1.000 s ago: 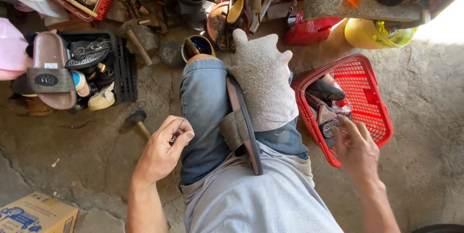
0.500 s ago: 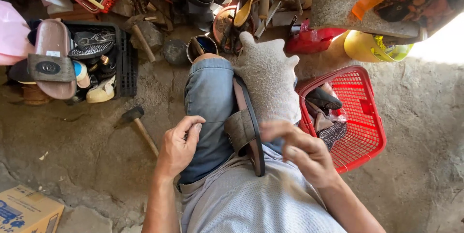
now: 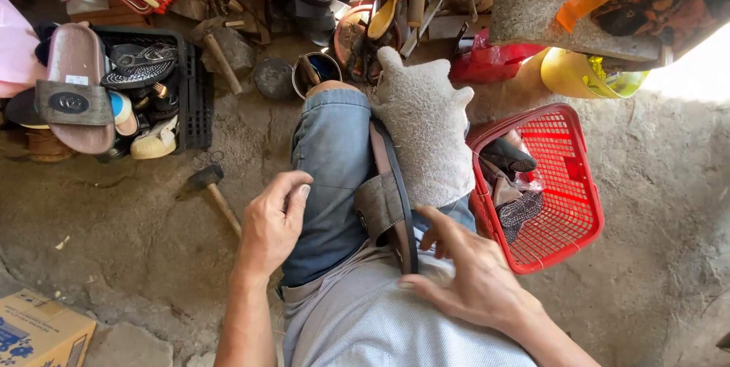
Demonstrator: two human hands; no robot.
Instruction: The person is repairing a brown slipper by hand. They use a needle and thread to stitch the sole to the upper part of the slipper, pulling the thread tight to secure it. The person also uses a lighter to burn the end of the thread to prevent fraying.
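Red plastic basket (image 3: 566, 184) right of the knee. Brown sandal (image 3: 388, 203) on edge across the denim-clad thigh. Right hand (image 3: 471, 276) spread, fingertips touching sandal. Left hand (image 3: 270, 222) loosely curled on thigh. Cardboard box (image 3: 38, 333), blue print, bottom-left corner.

Left hand (image 3: 272, 222) fingers curled; right hand (image 3: 468, 272) spread flat.

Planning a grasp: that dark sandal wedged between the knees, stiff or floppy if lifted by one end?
The sandal has a thin sole seen edge-on, so it probably flexes some. Its broad strap likely flops. It looks light for its size. The right hand touches its near end; the left hand rests on the thigh.
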